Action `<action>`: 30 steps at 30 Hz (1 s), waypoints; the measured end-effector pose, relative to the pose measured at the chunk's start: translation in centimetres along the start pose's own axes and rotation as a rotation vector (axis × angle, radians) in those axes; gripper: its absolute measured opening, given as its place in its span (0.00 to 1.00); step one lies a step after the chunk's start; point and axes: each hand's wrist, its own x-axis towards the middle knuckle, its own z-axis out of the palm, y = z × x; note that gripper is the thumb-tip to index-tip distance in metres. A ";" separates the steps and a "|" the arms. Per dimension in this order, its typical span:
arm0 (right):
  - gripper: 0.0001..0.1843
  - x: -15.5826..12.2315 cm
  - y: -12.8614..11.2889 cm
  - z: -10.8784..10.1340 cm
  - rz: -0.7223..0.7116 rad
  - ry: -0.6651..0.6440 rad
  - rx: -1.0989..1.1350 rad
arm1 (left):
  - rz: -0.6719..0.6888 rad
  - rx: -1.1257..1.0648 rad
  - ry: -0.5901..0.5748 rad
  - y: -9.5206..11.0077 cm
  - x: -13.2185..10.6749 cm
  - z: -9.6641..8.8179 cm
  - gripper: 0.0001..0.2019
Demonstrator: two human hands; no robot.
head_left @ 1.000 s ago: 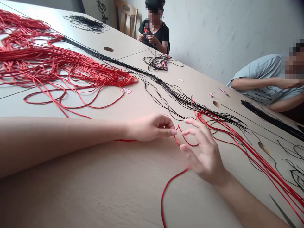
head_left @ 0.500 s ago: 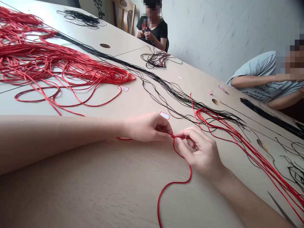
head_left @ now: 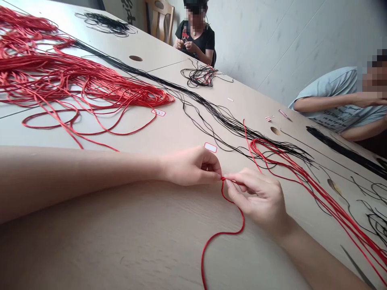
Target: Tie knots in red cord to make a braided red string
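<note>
A small knot in a red cord (head_left: 223,178) sits between the fingertips of both hands, just above the table. My left hand (head_left: 193,165) pinches the cord on the knot's left side, thumb against the bent fingers. On the other side my right hand (head_left: 256,193) grips it between thumb and forefinger, close against the knot. One length of the cord hangs from the knot and curves down across the table to the bottom edge of the view. The cord inside the left fist is hidden.
A large heap of red cord (head_left: 90,80) covers the far left. A long bundle of black cords (head_left: 187,92) crosses the table diagonally. More red cords (head_left: 320,189) run down the right, near a pointed metal blade (head_left: 356,266). Two people sit across the table.
Both hands have shifted slightly downward, and the fingertips have drawn closer around the knot. The surroundings have moved a little in view.
</note>
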 end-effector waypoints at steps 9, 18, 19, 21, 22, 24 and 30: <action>0.08 0.2 -0.3 0.0 -0.021 0.021 -0.045 | -0.019 -0.029 -0.022 -0.2 0.0 -0.1 0.15; 0.10 0.1 -0.5 0.1 0.559 -0.243 0.353 | 0.015 -0.041 0.074 -0.9 0.3 -0.1 0.19; 0.12 0.3 -0.5 0.0 0.619 -0.311 0.381 | 0.014 -0.041 0.081 -0.9 0.3 -0.1 0.18; 0.16 0.5 -0.5 0.0 0.688 -0.379 0.392 | 0.016 -0.037 0.079 -0.9 0.3 0.0 0.18; 0.17 0.6 -0.5 -0.1 0.699 -0.390 0.390 | 0.024 -0.033 0.074 -0.9 0.3 0.0 0.17; 0.19 0.6 -0.5 -0.2 0.691 -0.408 0.394 | 0.044 -0.026 0.060 -0.9 0.2 0.0 0.16; 0.19 0.7 -0.3 -1.4 0.574 -0.551 0.375 | 0.075 -0.023 -0.027 -0.7 0.3 -0.3 0.13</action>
